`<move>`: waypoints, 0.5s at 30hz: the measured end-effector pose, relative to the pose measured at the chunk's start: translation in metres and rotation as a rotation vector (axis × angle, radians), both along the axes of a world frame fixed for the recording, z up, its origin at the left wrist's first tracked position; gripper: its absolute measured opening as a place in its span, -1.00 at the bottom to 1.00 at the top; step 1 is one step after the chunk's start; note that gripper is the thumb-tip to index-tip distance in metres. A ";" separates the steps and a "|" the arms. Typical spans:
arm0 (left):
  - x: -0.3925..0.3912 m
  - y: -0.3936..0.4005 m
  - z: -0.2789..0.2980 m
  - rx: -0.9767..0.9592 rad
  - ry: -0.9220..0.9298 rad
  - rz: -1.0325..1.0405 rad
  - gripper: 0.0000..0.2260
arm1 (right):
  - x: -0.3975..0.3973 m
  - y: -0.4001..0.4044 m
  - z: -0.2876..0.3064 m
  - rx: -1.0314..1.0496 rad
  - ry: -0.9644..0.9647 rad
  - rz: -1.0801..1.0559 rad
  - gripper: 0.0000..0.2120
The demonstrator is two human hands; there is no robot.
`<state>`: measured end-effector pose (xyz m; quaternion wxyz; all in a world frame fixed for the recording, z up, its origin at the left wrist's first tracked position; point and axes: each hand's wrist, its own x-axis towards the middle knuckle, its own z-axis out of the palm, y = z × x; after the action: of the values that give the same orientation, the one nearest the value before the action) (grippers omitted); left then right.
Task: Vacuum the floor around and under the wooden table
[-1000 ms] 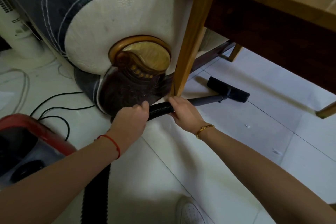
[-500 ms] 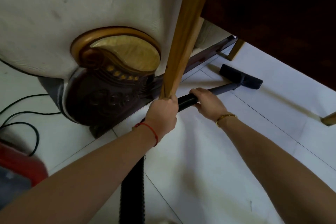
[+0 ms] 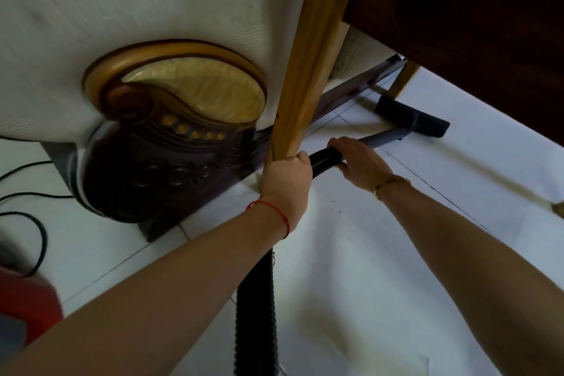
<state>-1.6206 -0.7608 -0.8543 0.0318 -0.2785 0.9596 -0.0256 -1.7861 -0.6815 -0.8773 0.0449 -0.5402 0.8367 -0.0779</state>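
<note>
My left hand (image 3: 285, 175) grips the black ribbed vacuum hose (image 3: 323, 160) right beside the near leg (image 3: 308, 67) of the wooden table. My right hand (image 3: 358, 162) holds the hose where it joins the grey wand (image 3: 386, 137). The wand runs forward under the table to the black floor nozzle (image 3: 412, 119), which lies flat on the white tiled floor (image 3: 381, 268) near a far table leg (image 3: 404, 79). The hose (image 3: 256, 314) drops back below my left forearm. The table's dark underside (image 3: 473, 9) fills the upper right.
A cream sofa arm with a carved dark wood and gold front (image 3: 171, 137) stands close on the left of the table leg. The red vacuum body (image 3: 27, 305) sits at the lower left, with black cables (image 3: 30, 207) on the floor. Another table foot (image 3: 558, 207) shows at right.
My view has dropped lower and closer under the table. Both hands have pushed the hose and wand forward, and the nozzle has slid further under the table toward the far leg.
</note>
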 end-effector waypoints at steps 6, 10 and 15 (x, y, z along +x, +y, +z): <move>0.031 0.008 -0.001 -0.144 0.047 -0.077 -0.63 | 0.029 0.010 -0.002 -0.042 0.102 0.055 -0.80; 0.076 -0.003 0.002 -0.233 0.136 -0.119 -0.57 | 0.068 0.013 0.005 -0.063 0.177 0.066 -0.79; 0.127 -0.009 0.014 -0.312 0.167 -0.193 -0.51 | 0.117 0.019 0.010 -0.038 0.205 0.067 -0.72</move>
<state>-1.4938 -0.7702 -0.8403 -0.0939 -0.1879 0.9656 -0.1536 -1.6689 -0.6623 -0.8678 -0.0488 -0.5737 0.8168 -0.0366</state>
